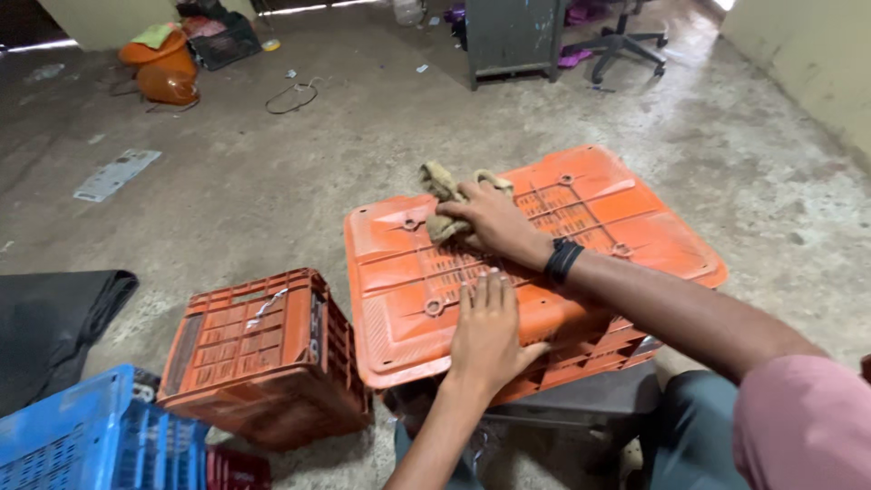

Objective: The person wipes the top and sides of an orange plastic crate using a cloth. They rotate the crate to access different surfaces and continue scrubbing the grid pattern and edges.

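Dusty concrete floor (pixel 272 191) everywhere, and I've got my right hand (pixel 494 222) clutching a grubby rag (pixel 445 195) on the upturned orange crate (pixel 544 263), left hand (pixel 485 331) flat open bracing its near edge, so a hard push could probably tip it off whatever's underneath.

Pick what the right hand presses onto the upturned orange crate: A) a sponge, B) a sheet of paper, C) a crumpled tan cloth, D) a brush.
C: the right hand lies on a crumpled tan cloth on the crate's dusty bottom, while the left hand rests flat on its near edge.
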